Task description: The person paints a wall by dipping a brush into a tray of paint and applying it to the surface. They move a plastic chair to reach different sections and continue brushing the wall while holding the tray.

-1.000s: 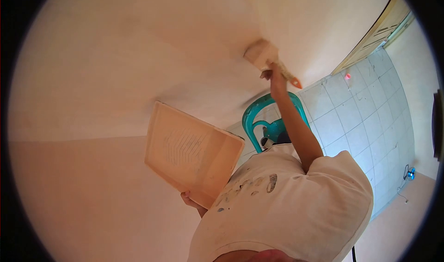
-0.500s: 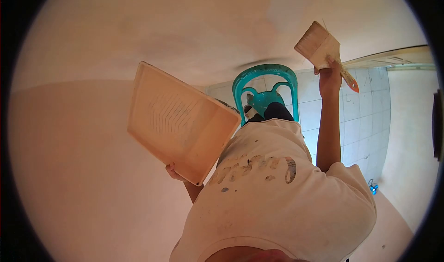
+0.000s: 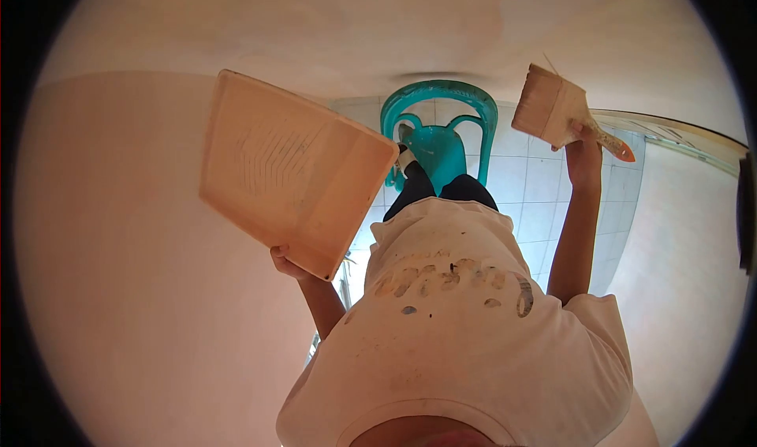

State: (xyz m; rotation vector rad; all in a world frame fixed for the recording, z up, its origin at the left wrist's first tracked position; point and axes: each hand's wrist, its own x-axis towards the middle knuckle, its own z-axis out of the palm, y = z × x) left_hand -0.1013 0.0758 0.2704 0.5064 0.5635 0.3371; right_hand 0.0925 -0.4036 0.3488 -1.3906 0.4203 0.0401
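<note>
A paint tray (image 3: 331, 163) with a ribbed slope is tilted toward me at the left. My left hand (image 3: 289, 263) grips its lower edge, the thumb over the rim and the other fingers hidden behind. At the right, a wide paintbrush (image 3: 542, 104) coated in pale paint is held up by my right hand (image 3: 584, 143). My fingers close round where the speckled handle meets the head. Its bristles point up and left, with one stray bristle sticking out at the top. The brush appears apart from the wall (image 3: 315, 29).
A green plastic chair (image 3: 439, 151) stands below me on the tiled floor (image 3: 505, 183), close to the wall. One of my feet (image 3: 405, 158) is beside its seat. A pale ledge or frame (image 3: 670, 131) runs along the right, and a dark object (image 3: 745, 214) is at the far right edge.
My view has shifted, showing more of my legs and the chair. The paint tray sits higher and farther left in view; the brush is lower and farther right. Both hands keep their hold.
</note>
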